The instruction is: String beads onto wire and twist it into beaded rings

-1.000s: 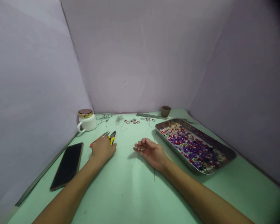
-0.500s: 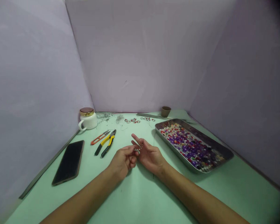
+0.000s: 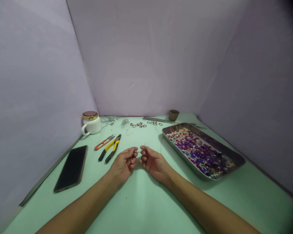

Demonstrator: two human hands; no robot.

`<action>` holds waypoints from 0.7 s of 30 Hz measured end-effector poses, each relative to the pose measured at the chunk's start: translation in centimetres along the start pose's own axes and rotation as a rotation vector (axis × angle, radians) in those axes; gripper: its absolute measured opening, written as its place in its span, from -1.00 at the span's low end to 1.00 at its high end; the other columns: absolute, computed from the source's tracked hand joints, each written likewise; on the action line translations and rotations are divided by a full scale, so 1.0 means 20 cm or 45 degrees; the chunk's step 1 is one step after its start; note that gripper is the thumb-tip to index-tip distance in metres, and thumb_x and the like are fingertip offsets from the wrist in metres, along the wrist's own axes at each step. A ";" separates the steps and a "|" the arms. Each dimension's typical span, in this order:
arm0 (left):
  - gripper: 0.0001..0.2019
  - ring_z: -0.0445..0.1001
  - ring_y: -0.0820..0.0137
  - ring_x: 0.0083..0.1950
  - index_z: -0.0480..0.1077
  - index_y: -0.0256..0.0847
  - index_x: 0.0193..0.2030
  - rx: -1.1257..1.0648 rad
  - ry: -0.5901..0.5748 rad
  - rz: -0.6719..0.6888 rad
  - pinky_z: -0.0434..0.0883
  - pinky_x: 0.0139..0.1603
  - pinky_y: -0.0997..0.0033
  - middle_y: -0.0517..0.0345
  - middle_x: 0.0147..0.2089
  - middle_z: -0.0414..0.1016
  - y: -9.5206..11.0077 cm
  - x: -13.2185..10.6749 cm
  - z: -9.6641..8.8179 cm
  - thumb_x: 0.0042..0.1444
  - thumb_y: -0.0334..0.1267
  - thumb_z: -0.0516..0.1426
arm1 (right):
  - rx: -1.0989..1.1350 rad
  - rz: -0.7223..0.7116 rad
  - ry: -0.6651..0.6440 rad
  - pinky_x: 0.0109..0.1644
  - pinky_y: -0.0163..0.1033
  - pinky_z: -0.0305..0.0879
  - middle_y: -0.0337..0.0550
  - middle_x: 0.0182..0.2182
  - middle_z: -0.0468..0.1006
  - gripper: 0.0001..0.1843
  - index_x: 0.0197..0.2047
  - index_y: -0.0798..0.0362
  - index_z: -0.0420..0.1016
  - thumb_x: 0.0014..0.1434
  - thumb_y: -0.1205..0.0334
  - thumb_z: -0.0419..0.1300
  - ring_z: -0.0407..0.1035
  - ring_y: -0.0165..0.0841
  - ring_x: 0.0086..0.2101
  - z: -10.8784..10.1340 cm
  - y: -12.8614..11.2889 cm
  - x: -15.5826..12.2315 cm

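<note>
My left hand (image 3: 123, 162) and my right hand (image 3: 153, 161) meet over the middle of the green table (image 3: 141, 201). Both are closed in a pinch on a small beaded wire piece (image 3: 138, 151) held between the fingertips. A thin wire end sticks up near my right fingers. Yellow-and-black pliers (image 3: 111, 150) and orange snips (image 3: 103, 142) lie just left of my left hand, untouched.
A metal tray (image 3: 236, 158) full of purple, red and white beads sits at the right. A black phone (image 3: 72, 167) lies at the left, a lidded white mug (image 3: 90, 123) behind it. Finished bead rings (image 3: 139, 124), loose wire pins (image 3: 109, 121) and a small brown cup (image 3: 173, 115) line the back wall.
My left hand left the pliers and came across to my right hand. My right hand's fingers closed, and both hands now pinch the beaded piece together.
</note>
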State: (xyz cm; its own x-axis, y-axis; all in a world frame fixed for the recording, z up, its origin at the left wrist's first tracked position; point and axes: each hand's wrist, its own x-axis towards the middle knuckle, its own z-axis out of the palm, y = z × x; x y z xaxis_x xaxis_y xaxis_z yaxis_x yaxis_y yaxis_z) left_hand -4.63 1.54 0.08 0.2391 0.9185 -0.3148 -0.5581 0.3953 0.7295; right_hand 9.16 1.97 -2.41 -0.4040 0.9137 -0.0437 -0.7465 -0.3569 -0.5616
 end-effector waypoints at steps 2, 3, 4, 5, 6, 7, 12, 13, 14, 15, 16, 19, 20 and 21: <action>-0.93 0.12 0.67 -0.65 0.32 -0.37 -0.33 0.002 0.002 -0.012 0.07 -0.70 0.66 0.22 -0.51 0.24 -0.01 0.00 0.00 0.02 -0.41 0.06 | -0.027 -0.009 0.007 -0.39 -0.38 0.29 -0.34 -0.54 0.37 -0.81 -0.30 0.15 0.46 -0.01 0.25 0.26 0.20 -0.58 -0.59 0.00 0.00 0.00; -0.93 0.11 0.67 -0.66 0.32 -0.37 -0.33 0.001 -0.001 -0.018 0.07 -0.70 0.66 0.22 -0.52 0.23 -0.01 0.00 0.00 0.03 -0.40 0.06 | -0.034 -0.012 0.011 -0.40 -0.39 0.29 -0.34 -0.54 0.36 -0.81 -0.31 0.15 0.46 -0.02 0.24 0.27 0.19 -0.59 -0.59 0.01 0.00 0.00; -0.93 0.11 0.67 -0.66 0.32 -0.36 -0.34 -0.001 -0.009 -0.023 0.07 -0.70 0.66 0.22 -0.52 0.23 -0.02 0.01 0.00 0.03 -0.40 0.06 | -0.040 -0.013 0.012 -0.40 -0.39 0.29 -0.34 -0.55 0.35 -0.80 -0.32 0.16 0.46 -0.03 0.24 0.28 0.19 -0.59 -0.59 0.01 0.00 0.00; -0.94 0.11 0.67 -0.66 0.32 -0.36 -0.35 -0.002 -0.017 -0.028 0.07 -0.70 0.66 0.22 -0.52 0.23 -0.02 0.01 0.00 0.03 -0.40 0.07 | -0.047 -0.012 0.014 -0.41 -0.40 0.29 -0.34 -0.55 0.34 -0.79 -0.32 0.15 0.46 -0.04 0.23 0.28 0.18 -0.59 -0.60 0.01 0.00 -0.01; -0.94 0.11 0.67 -0.66 0.32 -0.36 -0.36 -0.004 -0.026 -0.031 0.07 -0.70 0.66 0.23 -0.52 0.23 -0.02 0.01 -0.01 0.03 -0.39 0.07 | -0.056 -0.010 0.013 -0.42 -0.41 0.29 -0.34 -0.56 0.33 -0.79 -0.32 0.15 0.46 -0.04 0.23 0.28 0.18 -0.60 -0.60 0.01 0.00 -0.01; -0.95 0.11 0.67 -0.66 0.32 -0.35 -0.37 -0.004 -0.033 -0.032 0.08 -0.70 0.66 0.23 -0.51 0.23 -0.03 0.02 -0.01 0.02 -0.39 0.07 | -0.064 -0.008 0.012 -0.43 -0.42 0.28 -0.35 -0.56 0.32 -0.79 -0.32 0.15 0.45 -0.03 0.22 0.28 0.17 -0.60 -0.60 0.01 0.00 -0.01; -0.95 0.12 0.68 -0.65 0.31 -0.35 -0.39 0.014 -0.025 -0.039 0.08 -0.70 0.67 0.23 -0.51 0.23 -0.03 0.02 -0.02 0.01 -0.38 0.09 | -0.113 -0.010 0.034 -0.48 -0.44 0.26 -0.36 -0.57 0.28 -0.76 -0.27 0.13 0.45 0.00 0.18 0.26 0.14 -0.61 -0.61 0.01 0.00 -0.01; -0.95 0.12 0.68 -0.65 0.31 -0.35 -0.39 0.018 -0.018 -0.038 0.09 -0.70 0.67 0.23 -0.51 0.23 -0.03 0.02 -0.02 0.01 -0.38 0.09 | -0.121 -0.010 0.038 -0.49 -0.45 0.26 -0.35 -0.57 0.28 -0.76 -0.28 0.13 0.44 -0.01 0.17 0.26 0.13 -0.60 -0.62 0.01 0.00 -0.01; -0.94 0.12 0.68 -0.65 0.32 -0.35 -0.39 0.021 -0.010 -0.038 0.09 -0.70 0.68 0.23 -0.52 0.23 -0.04 0.02 -0.02 0.01 -0.38 0.09 | -0.127 -0.010 0.040 -0.49 -0.45 0.26 -0.35 -0.58 0.27 -0.76 -0.29 0.13 0.44 -0.01 0.17 0.27 0.13 -0.60 -0.62 0.01 0.00 -0.01; -0.94 0.13 0.68 -0.65 0.32 -0.35 -0.39 0.023 -0.004 -0.037 0.09 -0.70 0.68 0.23 -0.52 0.23 -0.04 0.02 -0.02 0.02 -0.38 0.08 | -0.131 -0.008 0.040 -0.49 -0.45 0.26 -0.35 -0.58 0.27 -0.77 -0.31 0.13 0.44 -0.02 0.17 0.27 0.13 -0.60 -0.61 0.02 0.00 -0.01; -0.94 0.13 0.68 -0.65 0.32 -0.36 -0.38 0.023 -0.001 -0.036 0.09 -0.70 0.68 0.23 -0.53 0.23 -0.04 0.02 -0.02 0.02 -0.39 0.08 | -0.134 -0.005 0.041 -0.48 -0.45 0.27 -0.35 -0.58 0.27 -0.77 -0.33 0.14 0.44 -0.03 0.16 0.28 0.13 -0.60 -0.61 0.02 0.00 -0.01; -0.94 0.13 0.69 -0.66 0.33 -0.36 -0.38 0.022 0.004 -0.035 0.09 -0.70 0.68 0.24 -0.53 0.23 -0.04 0.02 -0.02 0.01 -0.39 0.09 | -0.135 0.012 0.045 -0.50 -0.45 0.28 -0.36 -0.58 0.26 -0.76 -0.36 0.14 0.43 -0.05 0.16 0.29 0.11 -0.61 -0.63 0.01 0.00 -0.01; -0.94 0.13 0.69 -0.65 0.33 -0.36 -0.38 0.022 0.003 -0.033 0.09 -0.70 0.68 0.23 -0.53 0.23 -0.04 0.02 -0.02 0.00 -0.39 0.09 | -0.137 0.023 0.042 -0.52 -0.45 0.28 -0.37 -0.59 0.25 -0.76 -0.37 0.14 0.42 -0.05 0.15 0.29 0.09 -0.61 -0.64 0.01 0.00 -0.01; -0.94 0.13 0.68 -0.65 0.33 -0.37 -0.38 0.022 -0.001 -0.030 0.09 -0.70 0.69 0.23 -0.53 0.23 -0.03 0.03 -0.03 0.00 -0.39 0.10 | -0.140 0.040 0.035 -0.54 -0.45 0.28 -0.38 -0.61 0.24 -0.75 -0.37 0.13 0.41 -0.05 0.14 0.29 0.06 -0.62 -0.66 0.01 -0.01 -0.01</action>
State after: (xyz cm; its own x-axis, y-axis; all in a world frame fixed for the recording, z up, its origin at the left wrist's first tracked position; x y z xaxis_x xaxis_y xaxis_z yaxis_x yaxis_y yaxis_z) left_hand -4.53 1.74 -0.89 0.2528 0.9090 -0.3315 -0.5385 0.4168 0.7323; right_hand 9.22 1.73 -2.10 -0.4102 0.9080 -0.0847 -0.6705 -0.3632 -0.6469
